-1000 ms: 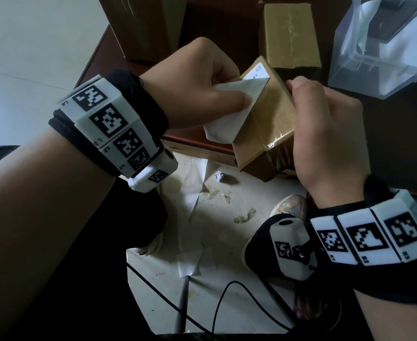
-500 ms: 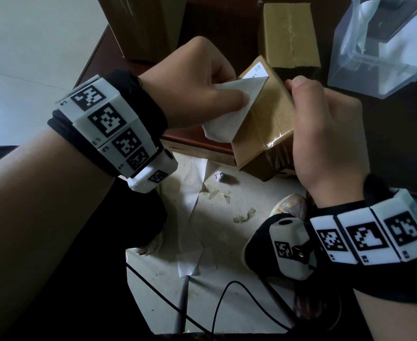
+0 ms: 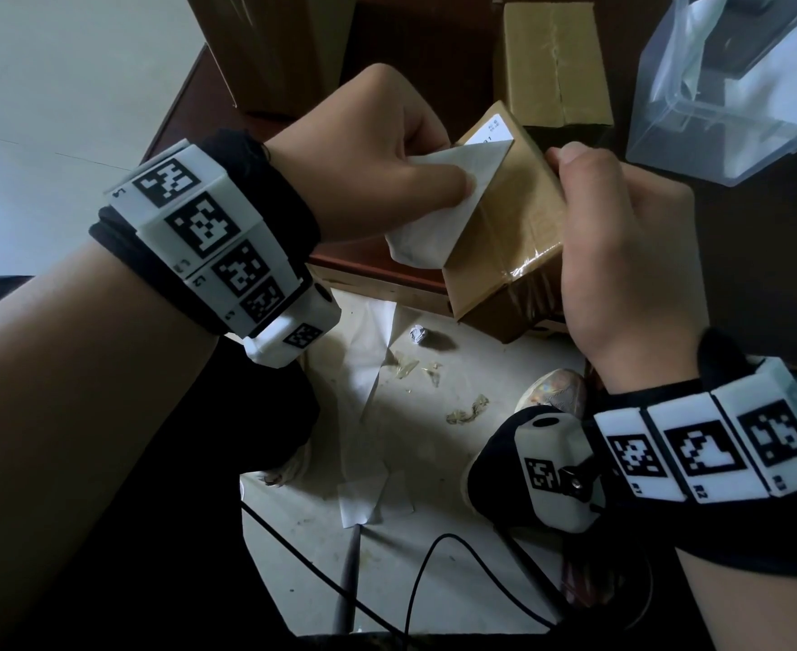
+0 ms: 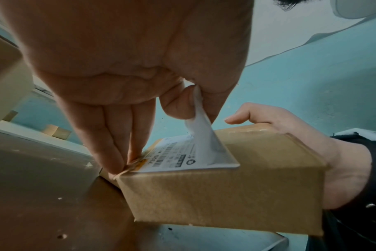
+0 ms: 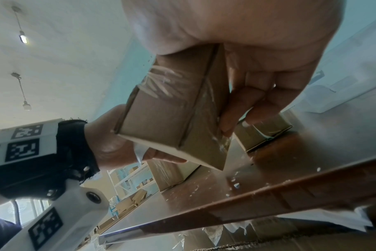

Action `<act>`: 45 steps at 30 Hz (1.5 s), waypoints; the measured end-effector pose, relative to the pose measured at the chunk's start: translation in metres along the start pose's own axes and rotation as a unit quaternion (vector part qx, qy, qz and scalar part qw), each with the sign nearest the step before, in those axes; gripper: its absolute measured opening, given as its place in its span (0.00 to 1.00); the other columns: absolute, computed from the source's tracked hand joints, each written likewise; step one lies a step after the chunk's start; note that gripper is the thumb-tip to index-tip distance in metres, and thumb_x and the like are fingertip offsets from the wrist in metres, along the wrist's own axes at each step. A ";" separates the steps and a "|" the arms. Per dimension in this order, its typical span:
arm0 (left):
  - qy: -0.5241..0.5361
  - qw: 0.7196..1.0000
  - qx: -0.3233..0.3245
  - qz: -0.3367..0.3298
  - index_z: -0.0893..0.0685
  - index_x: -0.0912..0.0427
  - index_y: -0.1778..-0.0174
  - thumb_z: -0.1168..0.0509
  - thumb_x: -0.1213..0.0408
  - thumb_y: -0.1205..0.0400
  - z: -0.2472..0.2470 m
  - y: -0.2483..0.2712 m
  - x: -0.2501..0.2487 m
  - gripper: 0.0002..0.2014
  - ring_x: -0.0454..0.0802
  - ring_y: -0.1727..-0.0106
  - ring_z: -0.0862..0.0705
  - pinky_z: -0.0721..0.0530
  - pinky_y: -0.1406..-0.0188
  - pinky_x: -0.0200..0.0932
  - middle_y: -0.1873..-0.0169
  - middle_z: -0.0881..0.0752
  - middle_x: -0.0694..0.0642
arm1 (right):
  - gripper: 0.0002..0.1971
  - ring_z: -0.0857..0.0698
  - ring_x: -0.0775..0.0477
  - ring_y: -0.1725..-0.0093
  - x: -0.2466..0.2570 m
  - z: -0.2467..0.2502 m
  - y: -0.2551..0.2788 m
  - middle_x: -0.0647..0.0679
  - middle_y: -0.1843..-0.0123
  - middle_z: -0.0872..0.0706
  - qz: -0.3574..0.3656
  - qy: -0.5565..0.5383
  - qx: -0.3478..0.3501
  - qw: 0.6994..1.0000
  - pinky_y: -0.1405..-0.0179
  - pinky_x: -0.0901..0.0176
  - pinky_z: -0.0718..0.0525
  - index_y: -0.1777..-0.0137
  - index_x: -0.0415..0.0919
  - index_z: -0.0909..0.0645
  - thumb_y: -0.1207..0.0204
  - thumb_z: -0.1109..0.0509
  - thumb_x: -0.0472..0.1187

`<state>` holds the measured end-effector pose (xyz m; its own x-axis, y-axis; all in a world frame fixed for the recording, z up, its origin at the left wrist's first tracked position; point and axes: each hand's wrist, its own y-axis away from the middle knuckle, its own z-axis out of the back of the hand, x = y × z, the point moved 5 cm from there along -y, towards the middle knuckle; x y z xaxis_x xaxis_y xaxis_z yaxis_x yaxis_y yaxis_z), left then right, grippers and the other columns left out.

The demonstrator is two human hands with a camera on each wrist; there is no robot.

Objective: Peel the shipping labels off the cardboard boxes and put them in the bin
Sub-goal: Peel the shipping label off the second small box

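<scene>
My right hand (image 3: 622, 256) is wrapped around the far side of a small cardboard box (image 3: 504, 237), thumb on its top edge and fingers curled underneath, holding it tilted above the near edge of the brown bench (image 5: 290, 169). In the right wrist view I can see those fingers (image 5: 243, 108) pressing the taped underside of the box.

My left hand (image 3: 387, 152) pinches the loose flap of the white shipping label (image 4: 204, 141) between thumb and forefinger, with the other fingers (image 4: 110, 146) braced on the corner of the box. Most of the label is lifted and folded back, blank side up; the printed end with barcodes is still stuck to the top face at the far corner.

Beyond the box, a second cardboard box (image 3: 554, 63) sits on the bench, and to its right stands a translucent plastic bin (image 3: 716, 110) with white paper inside. A larger carton (image 3: 269, 44) stands at the bench's far left. On the floor (image 3: 434, 462) below lie paper scraps (image 3: 373, 500) and a black cable (image 3: 415, 584).
</scene>
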<state>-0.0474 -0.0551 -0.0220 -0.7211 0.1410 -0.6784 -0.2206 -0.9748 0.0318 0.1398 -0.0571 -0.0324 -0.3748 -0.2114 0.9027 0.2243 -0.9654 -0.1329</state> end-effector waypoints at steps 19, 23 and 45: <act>0.014 1.000 -0.008 0.001 0.09 0.73 0.49 0.36 0.49 0.22 0.002 0.001 -0.001 0.26 0.65 0.51 0.10 0.12 0.58 0.67 0.48 0.10 0.71 | 0.26 0.33 0.42 0.70 0.002 0.001 0.000 0.37 0.71 0.32 -0.007 -0.012 -0.007 1.000 0.75 0.65 0.38 0.60 0.21 0.26 0.11 0.41 0.47; 0.012 1.000 -0.010 0.004 0.10 0.75 0.50 0.37 0.50 0.21 0.001 0.001 -0.001 0.27 0.67 0.53 0.11 0.14 0.59 0.67 0.50 0.11 0.73 | 0.26 0.30 0.37 0.65 0.001 0.002 -0.001 0.32 0.64 0.30 0.001 -0.008 -0.005 1.000 0.74 0.65 0.36 0.56 0.18 0.23 0.10 0.41 0.45; 0.024 0.999 -0.025 -0.011 0.12 0.78 0.50 0.38 0.52 0.20 0.000 0.001 -0.003 0.27 0.72 0.54 0.13 0.15 0.60 0.67 0.53 0.12 0.76 | 0.27 0.29 0.32 0.61 0.000 0.003 -0.003 0.30 0.66 0.29 -0.016 -0.023 -0.014 1.000 0.72 0.61 0.36 0.52 0.16 0.22 0.14 0.42 0.47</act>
<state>-0.0451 -0.0561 -0.0196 -0.6836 0.1557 -0.7130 -0.2026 -0.9791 -0.0195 0.1421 -0.0540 -0.0309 -0.3393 -0.1741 0.9244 0.1876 -0.9755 -0.1148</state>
